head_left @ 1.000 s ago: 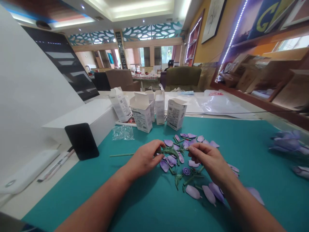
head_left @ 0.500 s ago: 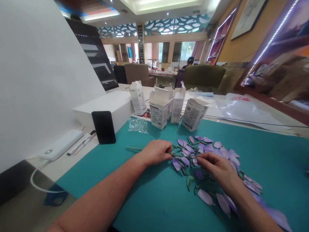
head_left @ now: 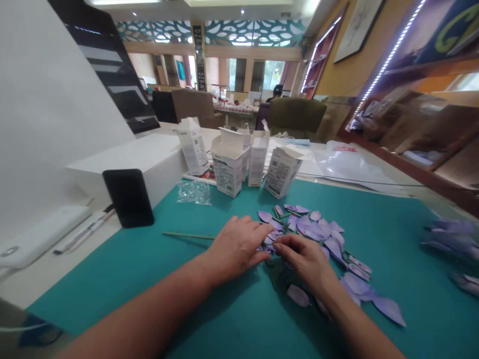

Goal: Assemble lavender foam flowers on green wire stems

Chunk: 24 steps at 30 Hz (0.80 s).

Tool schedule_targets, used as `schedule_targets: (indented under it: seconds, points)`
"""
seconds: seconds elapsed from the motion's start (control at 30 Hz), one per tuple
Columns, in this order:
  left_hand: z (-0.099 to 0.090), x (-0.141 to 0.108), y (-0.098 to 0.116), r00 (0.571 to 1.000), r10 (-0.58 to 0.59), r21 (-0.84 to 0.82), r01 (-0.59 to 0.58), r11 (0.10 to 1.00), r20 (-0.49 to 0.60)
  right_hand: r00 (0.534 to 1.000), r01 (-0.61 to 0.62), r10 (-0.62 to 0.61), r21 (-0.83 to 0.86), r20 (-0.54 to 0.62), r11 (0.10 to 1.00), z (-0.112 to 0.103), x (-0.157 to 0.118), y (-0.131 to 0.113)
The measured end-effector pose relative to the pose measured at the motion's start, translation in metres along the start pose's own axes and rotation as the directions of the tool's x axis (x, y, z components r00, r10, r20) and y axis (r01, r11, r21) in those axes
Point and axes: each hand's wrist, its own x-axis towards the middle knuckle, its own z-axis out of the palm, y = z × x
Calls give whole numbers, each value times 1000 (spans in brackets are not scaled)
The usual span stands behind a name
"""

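A plastic flower with a green stem (head_left: 190,235) and small lilac parts lies across the teal mat. My left hand (head_left: 239,247) is over its upper part, thumb and forefinger apart on either side of the lilac parts; the stem runs out to the left from under it. Close beside it, my right hand (head_left: 305,257) has thumb and forefinger pinched at the flower's tip; the exact grip point is partly hidden. Loose lilac petals (head_left: 314,229) are spread behind and right of my right hand. One lilac petal (head_left: 298,295) lies just under it.
Opened white boxes (head_left: 227,172) stand behind the teal mat (head_left: 123,284), near a crumpled clear bag (head_left: 193,193). On the left a black phone (head_left: 129,199) leans upright by pens (head_left: 84,232) and a white power strip (head_left: 41,239). Blurred lilac flowers (head_left: 451,237) lie far right.
The view has turned right, bringing lilac flowers in at the right edge. My left hand's thumb and forefinger have spread from a closed grip. My right hand has come closer to my left.
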Motion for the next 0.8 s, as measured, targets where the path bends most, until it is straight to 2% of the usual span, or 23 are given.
schedule_targets:
  seconds: [0.2, 0.6, 0.8]
  points:
    - [2, 1, 2, 999, -22, 73, 20, 997, 40, 999, 39, -38, 34, -17, 999, 5, 0, -1]
    - [1, 1, 9, 998, -58, 133, 53, 990, 30, 994, 114, -114, -7, 4, 993, 3, -5, -7]
    - [1, 0, 10, 996, -84, 156, 82, 984, 1, 997, 71, -70, 33, -31, 997, 3, -3, 2]
